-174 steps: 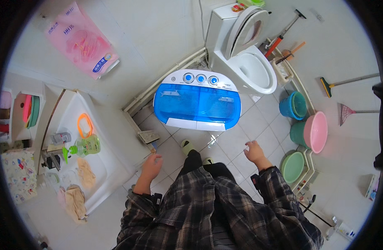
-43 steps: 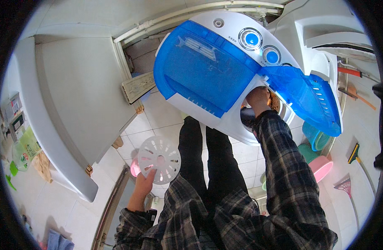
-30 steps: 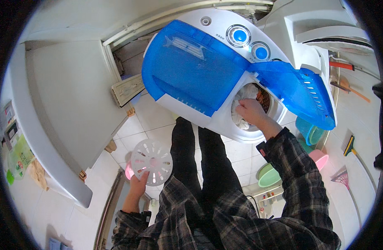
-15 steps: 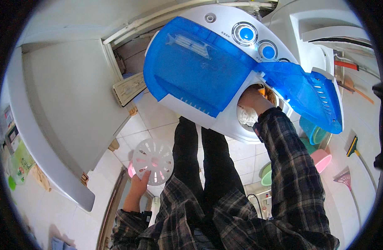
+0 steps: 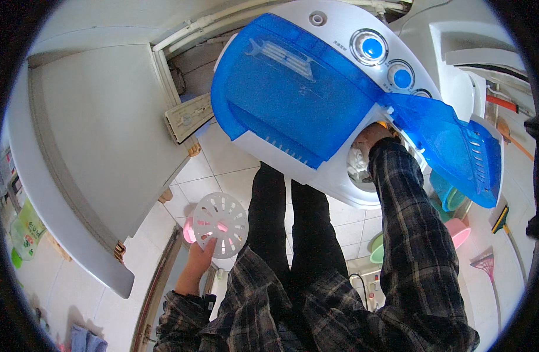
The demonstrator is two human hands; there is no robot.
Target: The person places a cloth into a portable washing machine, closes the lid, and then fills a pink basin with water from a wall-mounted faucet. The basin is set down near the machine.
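Observation:
My left hand [image 5: 199,261] grips the rim of a round, white, slotted plastic disc [image 5: 234,218], held out beside my left leg. On the right, my right hand [image 5: 372,135] reaches down into the round spin tub [image 5: 363,183] of a twin-tub washing machine [image 5: 269,154]. White cloth [image 5: 357,163] lies in the tub below that hand, and a bit of orange shows beside it. My right fingers are hidden inside the tub. The small blue see-through lid [image 5: 451,144] over the tub is raised; the large blue lid [image 5: 293,88] is down.
Blue knobs [image 5: 372,48] sit on the machine's back panel. A white basin [image 5: 451,88] stands at the far right. Pink [image 5: 457,232] and green tubs [image 5: 377,249] lie on the tiled floor to the right, near a squeegee [image 5: 500,219]. A white-edged counter [image 5: 76,246] runs along the left.
The view has shifted, so the machine appears farther right. My right hand sits deeper in the spin tub. My left hand still holds the slotted disc.

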